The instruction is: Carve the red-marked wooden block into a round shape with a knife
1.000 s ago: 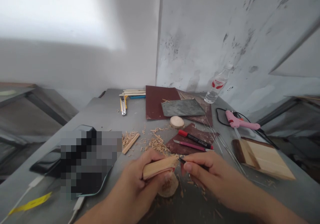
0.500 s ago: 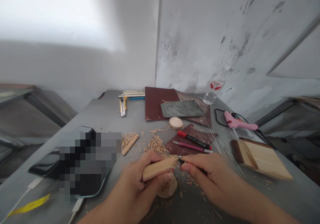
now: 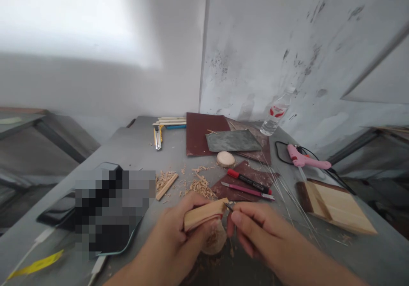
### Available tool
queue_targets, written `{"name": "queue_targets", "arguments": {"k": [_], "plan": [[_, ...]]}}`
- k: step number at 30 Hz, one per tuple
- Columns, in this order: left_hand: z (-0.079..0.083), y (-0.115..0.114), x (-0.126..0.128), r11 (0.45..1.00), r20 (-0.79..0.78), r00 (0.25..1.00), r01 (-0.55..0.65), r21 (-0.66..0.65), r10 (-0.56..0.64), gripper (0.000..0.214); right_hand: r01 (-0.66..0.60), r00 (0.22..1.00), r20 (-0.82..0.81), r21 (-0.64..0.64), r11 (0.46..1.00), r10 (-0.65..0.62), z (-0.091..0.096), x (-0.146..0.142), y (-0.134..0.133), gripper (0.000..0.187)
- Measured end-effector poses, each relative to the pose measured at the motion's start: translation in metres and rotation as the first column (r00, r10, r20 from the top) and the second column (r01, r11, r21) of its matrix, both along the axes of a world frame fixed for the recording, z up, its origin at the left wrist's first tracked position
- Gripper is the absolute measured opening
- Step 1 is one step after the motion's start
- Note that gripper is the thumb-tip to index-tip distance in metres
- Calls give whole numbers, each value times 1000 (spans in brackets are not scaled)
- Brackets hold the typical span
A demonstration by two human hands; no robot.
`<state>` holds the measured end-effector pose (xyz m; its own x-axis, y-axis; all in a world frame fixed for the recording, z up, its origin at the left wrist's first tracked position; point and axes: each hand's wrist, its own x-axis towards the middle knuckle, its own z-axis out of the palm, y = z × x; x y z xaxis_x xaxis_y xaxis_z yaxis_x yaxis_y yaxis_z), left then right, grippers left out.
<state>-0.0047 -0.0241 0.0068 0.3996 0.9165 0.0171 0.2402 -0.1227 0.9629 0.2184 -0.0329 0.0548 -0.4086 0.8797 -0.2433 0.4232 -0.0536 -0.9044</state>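
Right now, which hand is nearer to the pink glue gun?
The right hand. It is left of the pink glue gun and on its near side, not touching it; the left hand, around the wooden block, is farther left.

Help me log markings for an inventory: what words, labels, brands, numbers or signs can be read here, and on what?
No text can be read with certainty.
Clear plastic bottle with a red-and-white label: lettering too blurred to read.
Black marker pen with a red cap: any lettering too small to read.
Flat yellow strip: any print too blurred to read.
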Motion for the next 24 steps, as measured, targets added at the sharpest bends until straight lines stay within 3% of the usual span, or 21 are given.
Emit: {"name": "queue_targets", "arguments": {"k": [3,6,10,13,20,24], "plan": [[1,1,1,999,46,999,-28,-34,29,19,-20,985,173,157,987,-7,2,2,-2,24],[1,1,0,998,59,997,-50,-42,53,19,-68,961,275,300,951,-18,0,6,-1,26],[2,2,-2,1000,22,999,30,-8,-30,17,-81,977,211,279,957,21,0,10,-1,45],[3,3,-2,997,58,998,-16,-71,20,20,4,987,158,244,970,-43,0,11,1,49],[5,8,3,925,304,919,-135,-356,251,40,-3,967,239,364,931,-90,-4,12,8,27],[8,3,2,897,355,896,-97,-432,268,47,24,967,214,462,886,-138,-9,11,8,18]]}}
